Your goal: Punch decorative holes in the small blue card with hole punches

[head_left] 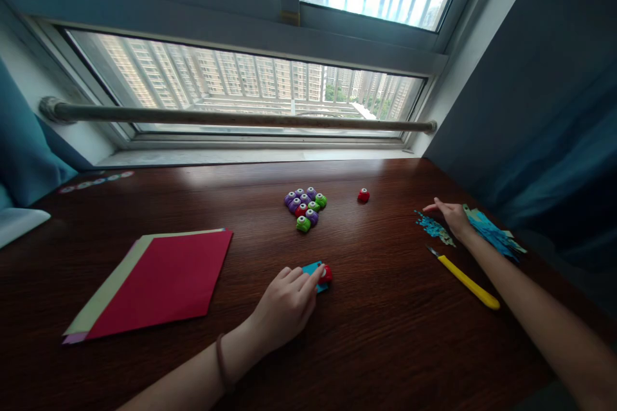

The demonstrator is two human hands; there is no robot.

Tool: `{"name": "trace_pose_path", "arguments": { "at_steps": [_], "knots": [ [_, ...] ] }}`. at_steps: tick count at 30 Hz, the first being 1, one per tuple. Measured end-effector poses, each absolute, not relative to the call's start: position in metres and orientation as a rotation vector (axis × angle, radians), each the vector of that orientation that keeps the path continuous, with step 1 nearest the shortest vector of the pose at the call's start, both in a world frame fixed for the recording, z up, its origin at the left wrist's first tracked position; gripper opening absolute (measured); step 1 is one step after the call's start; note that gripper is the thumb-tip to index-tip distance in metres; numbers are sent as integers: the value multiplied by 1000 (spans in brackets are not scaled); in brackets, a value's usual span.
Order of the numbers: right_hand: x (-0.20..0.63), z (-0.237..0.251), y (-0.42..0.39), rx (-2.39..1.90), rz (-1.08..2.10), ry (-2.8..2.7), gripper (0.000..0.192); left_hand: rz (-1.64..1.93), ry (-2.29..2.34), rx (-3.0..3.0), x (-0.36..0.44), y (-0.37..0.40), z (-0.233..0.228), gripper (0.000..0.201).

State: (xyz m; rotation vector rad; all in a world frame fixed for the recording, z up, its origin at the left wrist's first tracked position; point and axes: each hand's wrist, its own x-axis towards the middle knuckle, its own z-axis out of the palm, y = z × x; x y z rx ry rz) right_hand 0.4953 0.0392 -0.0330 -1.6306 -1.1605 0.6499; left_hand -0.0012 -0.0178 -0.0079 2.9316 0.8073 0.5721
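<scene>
Left grip (pixel 286 298): I touch red figure (pixel 327 275), blue paper (pixel 311 267); cannot tell whether clamped
Right grip (pixel 456 218): fingers apart, beside small blue scraps (pixel 430 225)

The bare left forearm (pixel 178 377) slanted from the near left toward the middle. The left hand (pixel 288 300) was turned back-up, its index finger stretched toward the far right, the others bent beside it. The bare right forearm (pixel 535 314) ran from the near right toward the far left; the right hand (pixel 452 216), farther away, had fingers extended leftward, slightly parted.
</scene>
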Motion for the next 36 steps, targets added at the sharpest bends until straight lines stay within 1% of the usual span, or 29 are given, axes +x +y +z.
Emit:
{"name": "trace_pose_path", "arguments": {
  "at_steps": [3,7,13,17,20,27,30,33,36],
  "knots": [
    [492,-22,53,-1618,691,-1281,40,574,812,2936,-1,-18,-8,40],
    [481,-20,70,-1609,793,-1422,42,569,817,2935,-1,-17,-8,40],
    [477,-22,47,-1562,874,-1389,43,569,813,2924,-2,-18,-8,39],
    [492,-23,25,-1485,751,-1111,46,568,820,2922,-1,-18,-7,38],
    [500,-29,16,-1438,617,-886,44,582,820,2913,-1,-18,-6,38],
    [465,-43,18,-1360,516,-640,33,580,823,2913,-1,-17,-7,39],
    [454,-27,22,-1297,485,-583,33,579,818,2905,-1,-17,-9,40],
    [446,1,21,-1237,443,-541,36,597,824,2878,-2,-17,-11,40],
    [414,30,12,-1195,449,-573,36,659,890,2808,-2,-16,-12,43]
  ]
}}
